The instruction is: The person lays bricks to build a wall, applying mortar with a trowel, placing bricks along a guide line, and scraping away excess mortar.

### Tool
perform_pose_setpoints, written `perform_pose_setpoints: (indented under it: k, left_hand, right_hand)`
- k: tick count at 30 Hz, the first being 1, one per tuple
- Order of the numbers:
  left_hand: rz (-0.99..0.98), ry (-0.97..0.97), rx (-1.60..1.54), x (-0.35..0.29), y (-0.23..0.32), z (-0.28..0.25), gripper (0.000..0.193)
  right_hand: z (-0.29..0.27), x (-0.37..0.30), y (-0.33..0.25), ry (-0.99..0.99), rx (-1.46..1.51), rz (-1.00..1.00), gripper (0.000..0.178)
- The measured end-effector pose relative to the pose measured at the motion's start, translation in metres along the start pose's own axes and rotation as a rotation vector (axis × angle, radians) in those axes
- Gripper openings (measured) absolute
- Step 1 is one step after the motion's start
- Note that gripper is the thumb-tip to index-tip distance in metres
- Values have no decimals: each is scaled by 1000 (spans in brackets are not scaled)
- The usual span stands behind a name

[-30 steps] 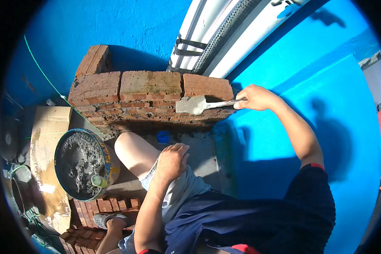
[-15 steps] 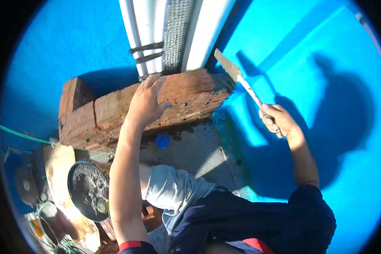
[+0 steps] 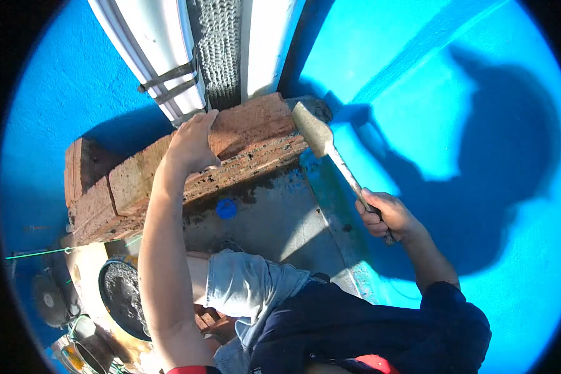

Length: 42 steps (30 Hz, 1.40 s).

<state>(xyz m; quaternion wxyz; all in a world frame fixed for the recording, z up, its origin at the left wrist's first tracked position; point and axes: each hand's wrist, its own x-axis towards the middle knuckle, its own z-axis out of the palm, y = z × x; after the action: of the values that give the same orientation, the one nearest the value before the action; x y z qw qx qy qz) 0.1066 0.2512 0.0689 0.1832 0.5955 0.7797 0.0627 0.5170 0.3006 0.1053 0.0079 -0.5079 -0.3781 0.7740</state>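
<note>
My left hand (image 3: 192, 144) lies on the top course of a low red brick wall (image 3: 144, 174), thumb spread from the fingers, gripping nothing. Just right of it, a reddish brick (image 3: 255, 124) forms the right part of that course. Coarse mortar shows in the joint beneath. My right hand (image 3: 383, 215) is wrapped round the handle of a bricklayer's trowel (image 3: 315, 129). The trowel's flat, mortar-smeared blade points up and left, at the brick's right end; whether it touches there I cannot tell.
White pipes (image 3: 159, 43) with dark straps rise behind the bricks, beside blue walls (image 3: 417, 62). A black tub (image 3: 103, 293) of wet mortar stands lower left, partly behind my left forearm. A taut green string (image 3: 37, 254) runs at the left. A blue disc (image 3: 226, 209) lies on the grey floor.
The trowel has come down and left to the brick's right end, its blade turned to show its flat face. My left hand stays on the bricks while the view has shifted.
</note>
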Motion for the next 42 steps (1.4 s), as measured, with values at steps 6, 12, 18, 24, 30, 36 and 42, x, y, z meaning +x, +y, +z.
perform_pose_setpoints:
  k: [6,12,18,24,30,36,42]
  left_hand:
    - [-62,-36,-12,-5,7,-10,111]
    - [-67,-53,3,-1,12,-8,112]
    - [-72,-388,197,16,26,-49,114]
    - [-75,-438,201,53,54,-55,94]
    - [35,-371,217,57,46,-35,96]
    - [26,-344,229,59,48,-26,97]
    - [46,-298,228,57,47,-24,98]
  right_hand:
    - [2,2,0,-2,-29,4,43]
    - [-3,6,4,-5,-46,16,45]
    - [-5,8,6,-150,-22,-86,45]
    - [-5,5,0,-127,6,-22,42]
    - [-6,6,-2,-138,-37,-49,45]
    - [-9,9,4,-136,1,-26,46]
    - [-8,7,3,-141,20,-28,44]
